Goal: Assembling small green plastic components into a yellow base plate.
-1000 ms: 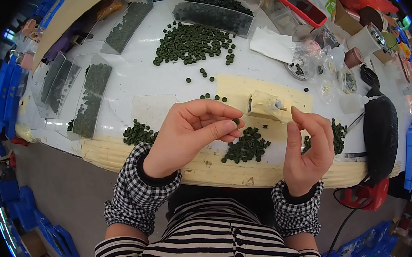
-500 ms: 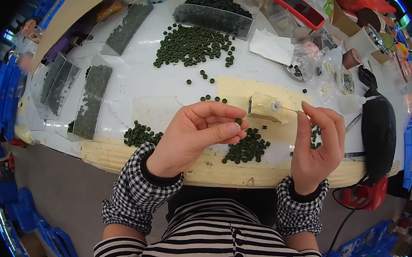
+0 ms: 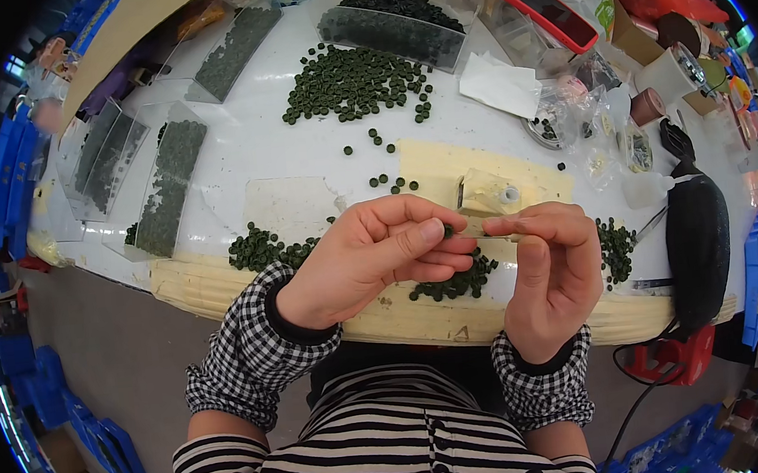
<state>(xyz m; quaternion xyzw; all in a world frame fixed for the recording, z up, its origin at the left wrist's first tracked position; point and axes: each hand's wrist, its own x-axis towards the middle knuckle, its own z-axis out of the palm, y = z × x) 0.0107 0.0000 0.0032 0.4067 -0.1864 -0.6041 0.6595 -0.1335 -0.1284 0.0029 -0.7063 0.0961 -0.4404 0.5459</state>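
Note:
Between the thumb and fingertips of my left hand [image 3: 368,260] is a small round dark green piece [image 3: 448,230]. My right hand [image 3: 548,267] pinches a thin needle-like tool [image 3: 498,238], its tip close to that piece; whether they touch I cannot tell. Just beyond my hands stands a block wrapped in yellowish tape [image 3: 483,191], with a short white tube [image 3: 509,194] on it. Partly hidden under my fingers lies a pile of similar green pieces [image 3: 455,284]. Another pile [image 3: 267,249] is beside my left wrist, and a third [image 3: 616,247] lies right of my right hand.
A large spread of green pieces [image 3: 352,81] lies farther back, before a clear box of them [image 3: 393,32]. More clear boxes [image 3: 172,187] stand at left. A red-edged phone [image 3: 535,7], white tissue [image 3: 499,86] and black pouch [image 3: 699,254] are toward the right.
My right hand has moved left and nearer, bringing the needle-like tool from the white tube to the piece in my left hand. The left hand has shifted slightly right.

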